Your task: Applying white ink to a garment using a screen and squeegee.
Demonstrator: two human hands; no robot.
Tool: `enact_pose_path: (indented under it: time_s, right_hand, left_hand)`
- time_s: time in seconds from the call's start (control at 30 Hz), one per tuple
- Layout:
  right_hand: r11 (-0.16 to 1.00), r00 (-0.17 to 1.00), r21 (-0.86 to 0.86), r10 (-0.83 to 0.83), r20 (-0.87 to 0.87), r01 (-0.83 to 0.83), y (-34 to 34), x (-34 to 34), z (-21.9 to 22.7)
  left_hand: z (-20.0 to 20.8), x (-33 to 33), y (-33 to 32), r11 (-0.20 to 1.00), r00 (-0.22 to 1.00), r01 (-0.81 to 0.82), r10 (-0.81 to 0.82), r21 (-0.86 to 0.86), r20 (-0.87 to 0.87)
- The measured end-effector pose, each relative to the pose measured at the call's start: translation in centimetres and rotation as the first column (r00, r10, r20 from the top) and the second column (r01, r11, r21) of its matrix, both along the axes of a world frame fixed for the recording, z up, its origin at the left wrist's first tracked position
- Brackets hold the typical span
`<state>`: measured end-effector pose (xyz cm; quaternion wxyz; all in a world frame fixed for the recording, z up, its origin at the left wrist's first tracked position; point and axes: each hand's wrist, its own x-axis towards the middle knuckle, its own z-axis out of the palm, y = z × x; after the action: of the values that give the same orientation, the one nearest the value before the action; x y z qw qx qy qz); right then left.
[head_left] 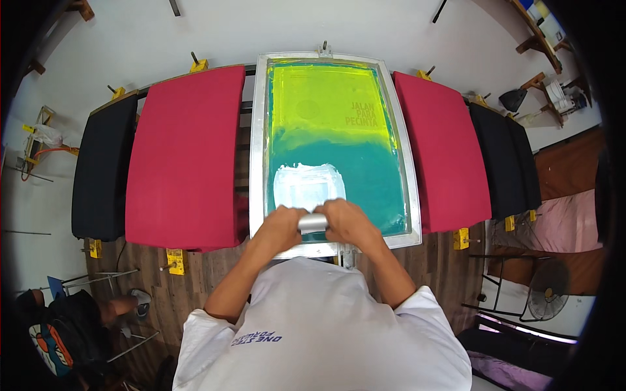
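Left hand (282, 225) and right hand (347, 221) grip a silver metal bar (313, 222) over the near end of a rectangular, metal-framed green screen (259, 150); uneven pressure could streak its thick white paste (306, 182).

Cannot see the ends of the silvery handle (313, 223) inside left hand (284, 225) and right hand (345, 220), nor all of the lower-left person (81, 326), cropped at the view's edge.

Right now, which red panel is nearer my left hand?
The left red panel, between the screen and a black panel; the other red panel lies past the screen, on your right.
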<state>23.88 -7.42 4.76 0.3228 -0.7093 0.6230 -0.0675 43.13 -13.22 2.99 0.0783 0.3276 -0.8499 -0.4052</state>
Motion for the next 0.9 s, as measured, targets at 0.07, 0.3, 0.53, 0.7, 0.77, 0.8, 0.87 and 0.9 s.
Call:
enact_pose_path:
  time_s: [0.07,0.3,0.53,0.7,0.77,0.8,0.87,0.9]
  right_hand:
    - [0.989,0.998,-0.141,-0.041,-0.048,0.034,-2.2,-0.4,-0.4]
    - [0.956,0.99,-0.268,-0.134,-0.033,0.121,-1.7,-0.3,-3.7]
    - [0.968,0.989,-0.206,-0.145,-0.009,0.14,5.3,2.4,-1.6]
    - [0.985,0.992,-0.125,-0.125,-0.025,0.121,0.8,1.0,0.4]
    - [0.975,0.989,-0.192,-0.127,-0.07,0.111,-2.2,0.1,-0.7]
    - [0.976,0.986,-0.179,-0.139,-0.087,0.122,-3.6,-0.4,-1.2]
    - [0.981,0.986,-0.138,-0.146,-0.081,0.134,-5.3,-0.9,-1.8]
    - [0.981,0.986,-0.137,-0.148,-0.08,0.136,-5.0,-1.0,-2.1]
  left_hand:
    - [-0.1,-1.1,-2.0,0.995,0.997,-0.061,0.064,-0.076,0.049]
    - [-3.3,-1.9,-0.6,0.971,0.97,-0.224,0.213,-0.088,-0.116]
    - [-1.2,0.8,6.3,0.99,0.991,-0.136,0.136,-0.026,0.019]
    - [-0.3,-0.4,1.3,0.981,0.982,-0.189,0.189,0.034,-0.004]
    - [-1.7,-1.5,-1.2,0.962,0.967,-0.249,0.241,-0.108,-0.083]
    - [-0.7,-2.3,-2.9,0.972,0.972,-0.232,0.233,-0.038,0.022]
    - [-1.5,-2.8,-4.6,0.982,0.982,-0.188,0.189,-0.033,0.027]
    - [-1.6,-2.8,-4.3,0.985,0.986,-0.163,0.165,-0.059,0.028]
